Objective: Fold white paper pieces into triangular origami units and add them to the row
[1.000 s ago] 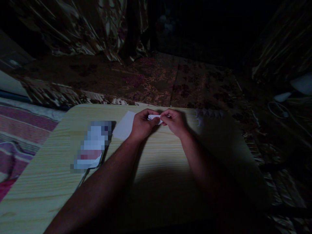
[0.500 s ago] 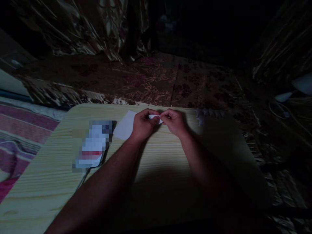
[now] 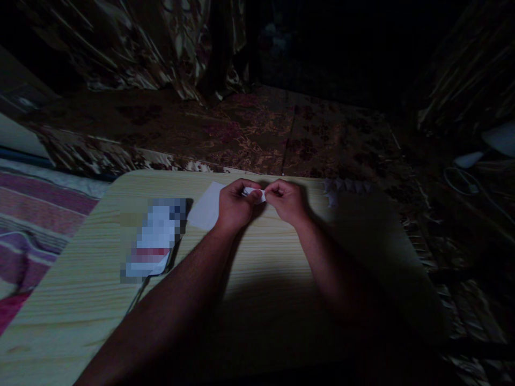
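Near the far edge of the wooden table, my left hand [image 3: 237,203] is closed on a small white piece of folded paper [image 3: 260,197], with the thumb lying over it. My right hand [image 3: 285,198] pinches the right end of the same folded paper between thumb and fingertips. Most of the piece is hidden behind the fingers, so its full shape cannot be made out. A flat white sheet of paper [image 3: 204,210] lies on the table just left of my left hand, partly covered by it.
A phone [image 3: 156,241] with a pixelated screen and a cable lies left of my forearm on the table [image 3: 72,279]. Several small folded pale pieces [image 3: 348,185] stand in a dim row at the far right. Patterned cloth [image 3: 257,131] lies beyond; a lamp [image 3: 469,159] is at right.
The folded paper between my fingers has tilted slightly, its right end now a little lower. Both hands stay in nearly the same place.
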### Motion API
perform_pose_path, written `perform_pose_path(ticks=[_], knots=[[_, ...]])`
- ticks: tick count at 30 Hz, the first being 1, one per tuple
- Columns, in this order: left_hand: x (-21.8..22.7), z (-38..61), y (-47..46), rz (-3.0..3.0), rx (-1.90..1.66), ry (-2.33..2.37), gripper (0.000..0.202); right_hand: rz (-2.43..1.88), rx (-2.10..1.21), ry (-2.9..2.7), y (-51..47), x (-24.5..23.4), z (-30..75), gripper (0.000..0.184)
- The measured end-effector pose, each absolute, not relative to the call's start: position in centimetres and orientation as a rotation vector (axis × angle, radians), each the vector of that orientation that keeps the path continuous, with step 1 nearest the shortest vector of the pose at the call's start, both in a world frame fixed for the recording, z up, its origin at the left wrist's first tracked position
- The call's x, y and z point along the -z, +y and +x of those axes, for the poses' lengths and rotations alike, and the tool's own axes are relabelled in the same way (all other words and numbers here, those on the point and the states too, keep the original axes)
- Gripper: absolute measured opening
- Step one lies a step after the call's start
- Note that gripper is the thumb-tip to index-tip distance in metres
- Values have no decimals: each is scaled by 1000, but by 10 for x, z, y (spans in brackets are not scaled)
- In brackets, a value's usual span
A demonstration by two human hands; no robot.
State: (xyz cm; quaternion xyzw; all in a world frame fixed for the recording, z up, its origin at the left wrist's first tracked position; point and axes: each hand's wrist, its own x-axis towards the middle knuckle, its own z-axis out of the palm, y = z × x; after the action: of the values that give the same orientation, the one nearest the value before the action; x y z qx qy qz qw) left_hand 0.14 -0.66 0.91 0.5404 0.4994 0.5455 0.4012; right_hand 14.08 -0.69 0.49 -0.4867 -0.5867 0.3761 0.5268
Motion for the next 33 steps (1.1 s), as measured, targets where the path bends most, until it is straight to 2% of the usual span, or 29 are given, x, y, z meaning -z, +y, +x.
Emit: perform_pose_path(ticks=[21,28,33], knots=[[-3,-5,5,1060,-1544,1203,23,-1126,-1026,-1049,1,-2,149,4],[0,-4,6,1087,-1541,1193,24,-1136,-1079,-1149,-2,-5,146,16],[-1,-2,4,1136,-1516,1234,27,-1124,-1103,-1171,-5,-9,145,16]])
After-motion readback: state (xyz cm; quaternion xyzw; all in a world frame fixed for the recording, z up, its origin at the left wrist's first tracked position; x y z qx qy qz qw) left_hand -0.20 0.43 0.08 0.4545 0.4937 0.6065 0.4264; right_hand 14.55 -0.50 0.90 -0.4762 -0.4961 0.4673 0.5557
